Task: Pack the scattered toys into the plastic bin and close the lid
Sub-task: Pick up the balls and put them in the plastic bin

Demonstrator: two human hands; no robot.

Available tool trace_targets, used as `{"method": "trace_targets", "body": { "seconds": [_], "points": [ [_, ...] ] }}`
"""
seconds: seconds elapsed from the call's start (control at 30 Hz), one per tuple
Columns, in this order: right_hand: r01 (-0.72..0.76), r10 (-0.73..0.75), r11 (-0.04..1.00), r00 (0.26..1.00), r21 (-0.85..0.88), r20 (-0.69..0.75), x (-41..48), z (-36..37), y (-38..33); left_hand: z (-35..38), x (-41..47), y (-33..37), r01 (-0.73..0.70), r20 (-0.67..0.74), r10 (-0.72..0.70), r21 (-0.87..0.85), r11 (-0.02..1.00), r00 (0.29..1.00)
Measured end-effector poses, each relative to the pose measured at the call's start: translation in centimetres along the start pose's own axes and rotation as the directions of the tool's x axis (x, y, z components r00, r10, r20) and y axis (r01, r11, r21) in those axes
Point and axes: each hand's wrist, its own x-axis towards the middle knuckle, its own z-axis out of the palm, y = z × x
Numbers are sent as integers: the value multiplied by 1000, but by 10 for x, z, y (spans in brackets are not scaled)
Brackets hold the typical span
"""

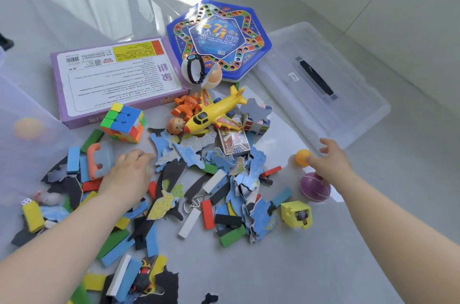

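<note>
Toys lie scattered on the grey floor: blue puzzle pieces (189,154), coloured wooden blocks (207,214), a puzzle cube (123,122), a yellow toy plane (214,112) and an orange figure (186,104). My left hand (127,174) lies on the pile, its fingers curled down over puzzle pieces beside an orange-and-blue toy (99,159); the fingertips are hidden. My right hand (331,159) reaches out with spread fingers, the thumb touching a small orange ball (302,156). A purple ball (313,189) sits just under that wrist. The translucent plastic bin (22,144) fills the left edge, with an orange ball inside.
The bin's clear lid (348,109) with a black handle lies flat at the right. A purple game box (117,82) and a blue hexagonal board game (219,37) lie at the back. A yellow cube toy (296,214) and card pack (234,144) sit nearby. A wall rises behind the lid.
</note>
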Motion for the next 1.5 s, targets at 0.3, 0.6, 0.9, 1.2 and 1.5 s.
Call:
{"method": "trace_targets", "body": {
  "seconds": [0.3,0.6,0.9,1.2,1.5],
  "points": [
    [146,-73,704,988,-695,133,12,24,-32,-14,-19,12,-22,-129,1,-166,986,992],
    [241,-97,458,970,-856,221,14,40,-35,-28,-38,1,-135,-267,77,-208,969,961],
    [221,-196,845,975,-487,103,-20,28,-54,-59,-65,-18,-308,-432,205,-184,933,879],
    [752,-764,626,644,207,-32,-154,79,-228,-178,-130,-103,-209,-759,96,-54,976,644],
    [931,-913,303,222,205,341,-274,210,-351,-163,-174,-219,318,-493,-579,-515,796,649]
  ]
}}
